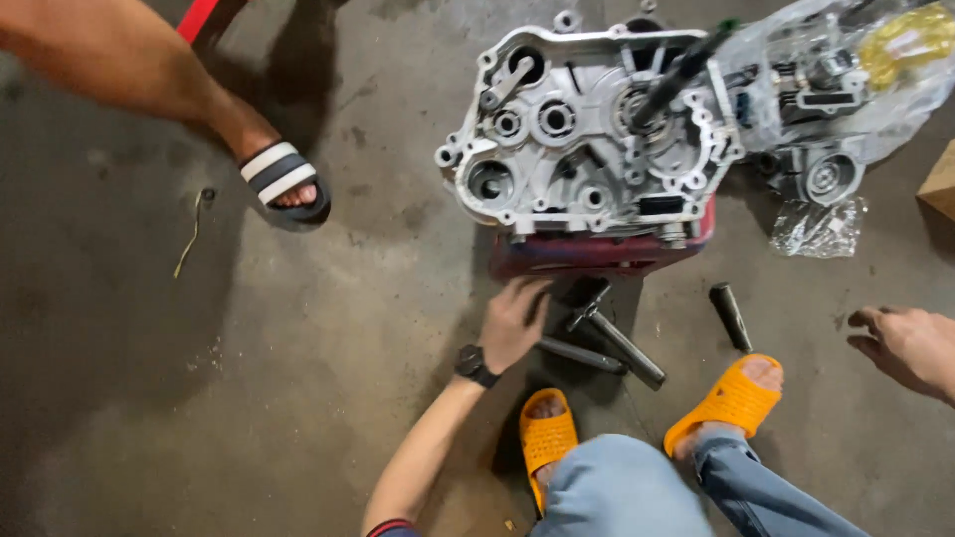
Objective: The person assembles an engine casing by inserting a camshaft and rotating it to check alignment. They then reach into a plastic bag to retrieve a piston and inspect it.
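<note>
Clear plastic bag [856, 89] lies top right; left hand [512, 323] spread beside wrench [607, 338], right hand [910, 348] loosely open, empty.

Plastic-bagged engine parts [846, 70] and a striped sandal [284, 179].

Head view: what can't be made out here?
- Left hand: fingertips reach into shadow under the red stand; contact with the dark metal T-handle wrench unclear.
- Right hand: wrist cut off by the right edge.
- Silver engine crankcase half: hides most of the stand.
- Clear plastic bag of engine parts: glare blurs contents; top edge cuts it.
- Person in the striped sandal: cut off by the top edge.
</note>
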